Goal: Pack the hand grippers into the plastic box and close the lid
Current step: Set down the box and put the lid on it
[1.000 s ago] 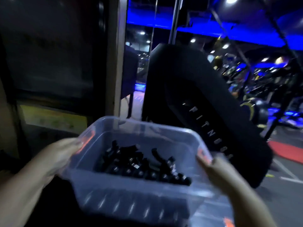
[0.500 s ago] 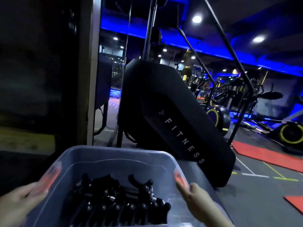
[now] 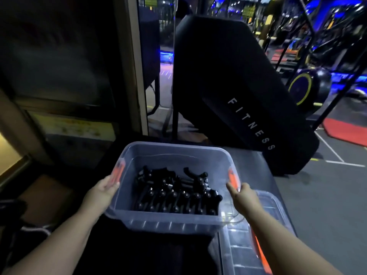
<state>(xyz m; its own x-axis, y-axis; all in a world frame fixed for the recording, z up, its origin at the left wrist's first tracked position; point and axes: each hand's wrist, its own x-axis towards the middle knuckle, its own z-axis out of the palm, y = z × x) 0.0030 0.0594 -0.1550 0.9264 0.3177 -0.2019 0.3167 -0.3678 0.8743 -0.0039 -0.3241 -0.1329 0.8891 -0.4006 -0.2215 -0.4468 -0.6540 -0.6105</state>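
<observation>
A clear plastic box [image 3: 174, 222] with orange side latches holds several black hand grippers [image 3: 174, 195] lying in a heap on its bottom. My left hand [image 3: 101, 192] grips the box's left rim by the orange latch. My right hand [image 3: 243, 197] holds the right rim by the other latch. The box has no lid on it. The clear lid [image 3: 246, 253], with an orange latch, lies flat to the lower right, partly under the box's corner.
A large black machine marked FITNESS [image 3: 238, 92] stands just beyond the box. A dark cabinet with a pale upright post [image 3: 131, 64] fills the left. Exercise bikes [image 3: 305, 86] and red floor mats [image 3: 345, 133] lie at the far right. A dark surface [image 3: 143, 253] lies below the box.
The view has tilted down, so the box shows higher and more fully in the frame. The lid at the lower right has come into sight. Both hands stay on the box's sides.
</observation>
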